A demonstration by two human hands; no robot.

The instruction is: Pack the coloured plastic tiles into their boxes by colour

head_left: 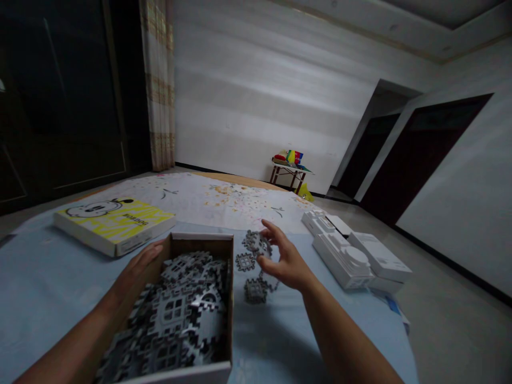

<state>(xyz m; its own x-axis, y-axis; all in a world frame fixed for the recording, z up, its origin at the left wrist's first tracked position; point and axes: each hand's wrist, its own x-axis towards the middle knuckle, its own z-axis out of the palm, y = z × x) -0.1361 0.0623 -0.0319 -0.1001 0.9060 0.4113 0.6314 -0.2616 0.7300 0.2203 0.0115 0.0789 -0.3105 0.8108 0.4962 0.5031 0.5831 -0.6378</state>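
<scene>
A gray interlocking piece [258, 242] is pinched in the right hand [285, 261], just above a few loose gray pieces [256, 289] scattered on the blue cloth [48, 282]. The cardboard box [202, 242] stuffed with more pieces is steadied by the left hand [138, 266], laid flat against its wall. A yellow box [114, 224] and white foam blocks [344, 256] are parked off to the sides.
</scene>
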